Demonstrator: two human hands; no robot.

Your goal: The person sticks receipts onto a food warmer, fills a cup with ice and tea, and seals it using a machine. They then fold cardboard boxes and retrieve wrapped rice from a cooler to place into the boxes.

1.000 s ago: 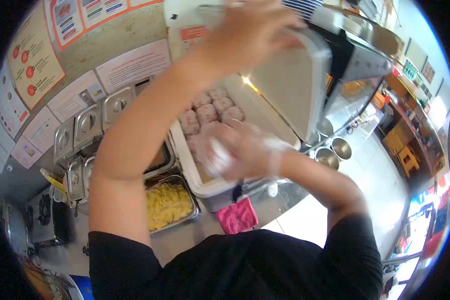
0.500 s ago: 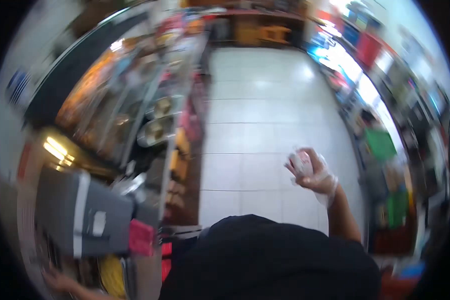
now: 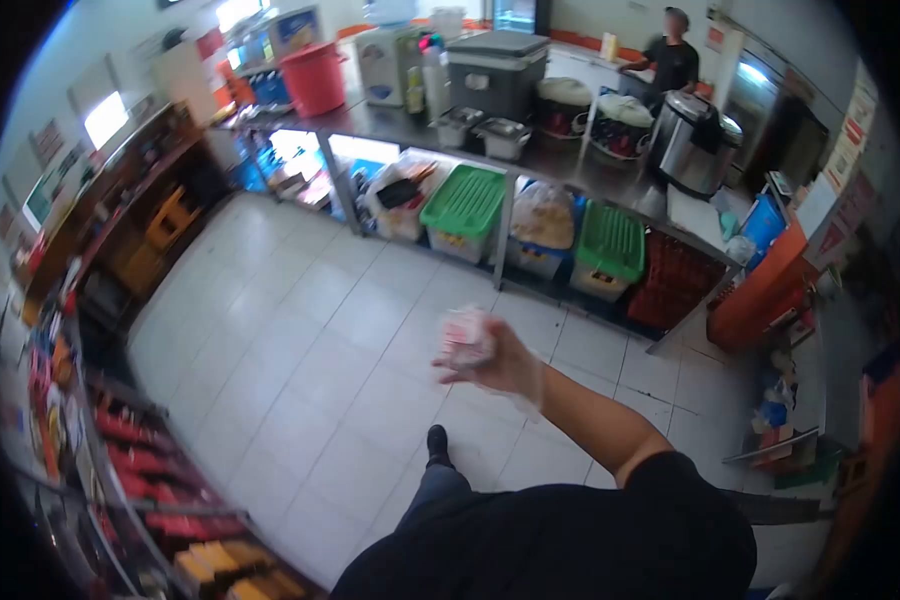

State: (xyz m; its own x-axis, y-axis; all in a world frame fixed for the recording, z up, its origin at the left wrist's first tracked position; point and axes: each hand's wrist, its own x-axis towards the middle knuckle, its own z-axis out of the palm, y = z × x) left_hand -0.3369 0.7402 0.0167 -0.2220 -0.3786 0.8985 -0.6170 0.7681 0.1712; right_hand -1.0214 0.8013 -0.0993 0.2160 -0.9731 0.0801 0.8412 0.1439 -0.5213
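Note:
My right hand (image 3: 508,362), in a clear plastic glove, is closed around a small white packet (image 3: 466,338) with red print. I hold it out in front of my body, above the tiled floor. What is inside the packet cannot be made out. My left hand is out of the frame.
A steel counter (image 3: 375,130) runs across the far side, with a red bucket (image 3: 313,78), a grey cooler (image 3: 495,75) and steel cookers (image 3: 682,140) on top. Green-lidded bins (image 3: 465,200) stand underneath. Another person (image 3: 672,62) is behind it. Shelves (image 3: 150,460) line the lower left.
My view has swung right, from the display case side toward the steel counter. My right hand still grips the packet. My left hand, at the lower left before, has left the view.

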